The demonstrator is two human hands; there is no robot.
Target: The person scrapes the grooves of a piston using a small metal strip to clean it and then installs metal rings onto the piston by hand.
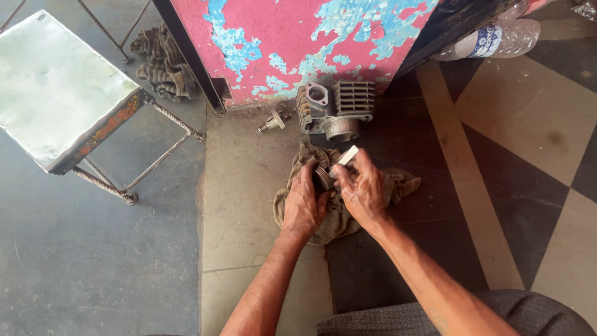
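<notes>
Your left hand (305, 202) grips a round metal piston (323, 177) over the rag (339, 214) on the floor; right hand (360, 190) fingers pinch a small pale strip (346, 155) vs. its top. Finned cylinder block (339, 109) just beyond.

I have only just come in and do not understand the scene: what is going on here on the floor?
A person works low over the floor. The left hand grips a small round metal part, and the right hand holds a small pale flat piece against it, above a dirty rag. Beyond them a finned engine cylinder stands against a peeling pink wall. A metal stool stands at the left.
</notes>
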